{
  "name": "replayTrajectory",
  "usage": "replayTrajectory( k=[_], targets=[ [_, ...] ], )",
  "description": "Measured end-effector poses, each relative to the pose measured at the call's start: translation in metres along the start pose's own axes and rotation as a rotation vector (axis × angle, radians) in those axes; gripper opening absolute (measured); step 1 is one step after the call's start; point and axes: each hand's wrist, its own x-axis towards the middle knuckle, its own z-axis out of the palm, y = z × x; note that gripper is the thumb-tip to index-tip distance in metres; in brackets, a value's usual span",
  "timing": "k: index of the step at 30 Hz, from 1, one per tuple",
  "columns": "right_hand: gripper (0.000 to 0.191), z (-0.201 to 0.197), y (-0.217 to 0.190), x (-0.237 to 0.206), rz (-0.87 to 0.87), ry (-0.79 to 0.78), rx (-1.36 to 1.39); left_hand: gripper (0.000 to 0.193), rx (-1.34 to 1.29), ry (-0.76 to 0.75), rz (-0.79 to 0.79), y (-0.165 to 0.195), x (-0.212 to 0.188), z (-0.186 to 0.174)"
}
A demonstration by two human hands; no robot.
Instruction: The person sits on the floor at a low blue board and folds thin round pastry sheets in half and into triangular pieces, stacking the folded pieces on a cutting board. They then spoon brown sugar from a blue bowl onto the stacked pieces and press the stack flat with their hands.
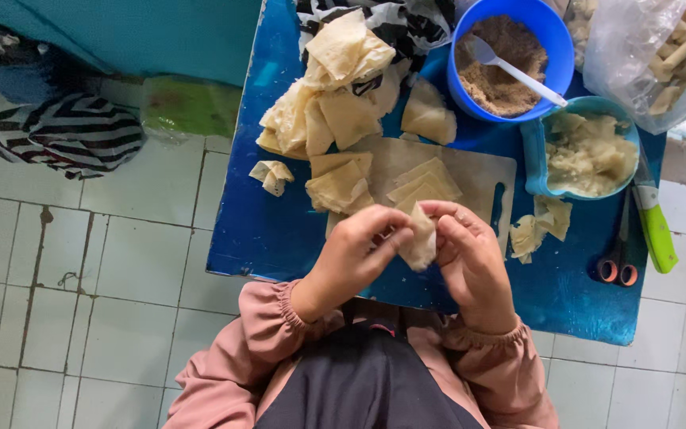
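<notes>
Two hands, left hand (351, 258) and right hand (470, 258), pinch a folded pastry wrapper (421, 238) at centre frame, fingers clamped on its edges, while unfilled wrappers (343, 95) remain stacked above and finished rolls (684, 56) fill the upper-right bag.

The desk (279, 230) is deep blue. On it the wrappers (343, 111) are pale yellow and the cutting board (482, 179) beige. Behind the board, the bowl (549, 32) is bright blue with brown crumbs (510, 79) and a white spoon (518, 75). Right of the board sit a light blue tub (535, 155), orange-handled scissors (618, 266) and a green-handled knife (654, 226). The sleeves (256, 334) are dusty pink. The floor tiles (81, 278) are white, and the cloth (65, 135) lying left of the desk is black-and-white striped.
</notes>
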Motion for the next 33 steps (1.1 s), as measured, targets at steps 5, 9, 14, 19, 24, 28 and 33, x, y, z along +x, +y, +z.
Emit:
replayTrajectory(
  k=[5, 9, 14, 19, 24, 28, 33],
  targets=[
    [0.012, -0.015, 0.007, -0.006, -0.116, -0.069, -0.135, 0.014, 0.072, -0.061, 0.052, 0.004, 0.002, 0.001],
    [0.022, -0.016, 0.012, -0.017, -0.194, -0.036, -0.192, 0.015, 0.047, -0.052, 0.065, 0.007, 0.003, -0.001],
    [0.016, -0.025, 0.011, -0.031, -0.203, 0.037, -0.398, 0.019, 0.098, -0.146, 0.12, 0.01, 0.0, 0.001],
    [0.009, -0.042, -0.004, -0.031, -0.496, 0.41, -0.836, 0.017, 0.459, 0.215, 0.195, 0.007, 0.007, -0.025],
    [0.02, -0.038, -0.039, -0.027, -0.816, 0.647, -1.711, 0.021, 0.801, 0.381, 0.095, -0.003, 0.009, -0.063],
    [0.017, 0.007, -0.02, -0.019, -0.981, 0.464, -1.591, 0.015, 0.741, 0.336, 0.067, -0.01, 0.008, -0.065],
    [0.032, 0.066, 0.01, 0.036, -1.07, -0.267, -1.625, 0.018, 0.695, 0.334, 0.076, -0.01, 0.008, -0.064]
  ],
)
